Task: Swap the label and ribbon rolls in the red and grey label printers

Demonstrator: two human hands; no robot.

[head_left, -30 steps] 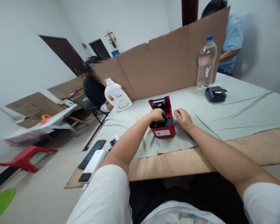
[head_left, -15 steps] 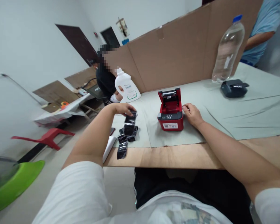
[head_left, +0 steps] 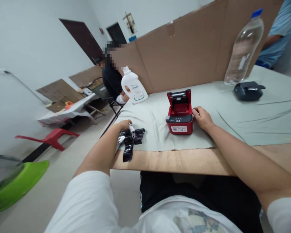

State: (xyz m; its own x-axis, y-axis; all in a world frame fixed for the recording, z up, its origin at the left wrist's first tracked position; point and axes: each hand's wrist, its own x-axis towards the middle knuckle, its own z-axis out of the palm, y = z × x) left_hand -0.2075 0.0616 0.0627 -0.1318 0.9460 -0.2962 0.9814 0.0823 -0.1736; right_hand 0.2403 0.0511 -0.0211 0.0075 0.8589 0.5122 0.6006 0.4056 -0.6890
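A small red and black label printer (head_left: 179,119) stands on the cloth with its lid tilted up and its red inside showing. My right hand (head_left: 203,118) is closed at the printer's right side, fingertips against its edge; part of the fingers is hidden. To the left, my left hand (head_left: 124,125) is closed on a small white roll (head_left: 132,130), held low over the table. Shiny black ribbon film (head_left: 128,152) lies in loose folds under and beside that hand, one end hanging over the wooden edge.
A white jug (head_left: 135,89) and a large clear bottle (head_left: 243,53) stand before the cardboard partition (head_left: 184,55). A dark grey device (head_left: 248,91) lies at the right. A person in black (head_left: 111,79) sits beyond; another in blue (head_left: 280,35) is behind the partition.
My left hand has moved lower and slightly left. The black film strip that hung from it has dropped, and a white roll shows at its fingers. The right hand stays by the printer.
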